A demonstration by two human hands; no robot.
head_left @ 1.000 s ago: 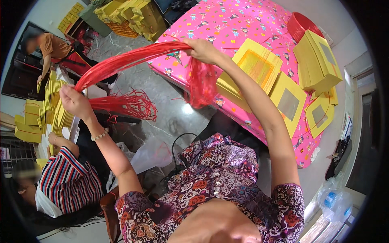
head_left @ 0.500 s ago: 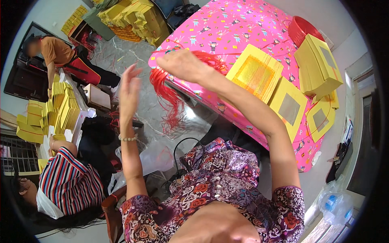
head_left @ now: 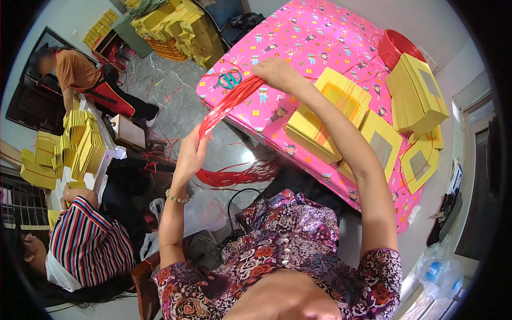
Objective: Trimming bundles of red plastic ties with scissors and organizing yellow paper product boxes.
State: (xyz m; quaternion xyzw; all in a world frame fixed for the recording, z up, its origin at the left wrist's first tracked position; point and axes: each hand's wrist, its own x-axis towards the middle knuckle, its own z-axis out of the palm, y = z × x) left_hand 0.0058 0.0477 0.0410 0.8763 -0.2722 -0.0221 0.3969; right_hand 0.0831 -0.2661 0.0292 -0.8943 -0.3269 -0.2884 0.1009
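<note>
A bundle of red plastic strands (head_left: 232, 104) is stretched on a slant between my two hands above the near-left corner of the pink-covered table. The fingers of my left hand (head_left: 192, 152) are wrapped round its lower part. From there the loose tail bends and trails to the right, below the table edge. My right hand (head_left: 274, 73) is closed round the bundle's upper end, over the table. Just beyond the bundle, a pair of teal-handled scissors (head_left: 230, 79) lies on the cover. To the right of the bundle is a stack of yellow card pieces (head_left: 314, 130).
The table (head_left: 320, 32) also bears a taller yellow stack (head_left: 416, 96) and a red tub (head_left: 400, 49). At left, two people (head_left: 96, 240) work by a bench of folded yellow pieces (head_left: 85, 141). A clear plastic bag (head_left: 205, 213) lies near my lap.
The red bundle, earlier draped over the table edge, is now lifted and stretched between both hands. My left hand, empty before, has taken hold of it. My right hand has moved right.
</note>
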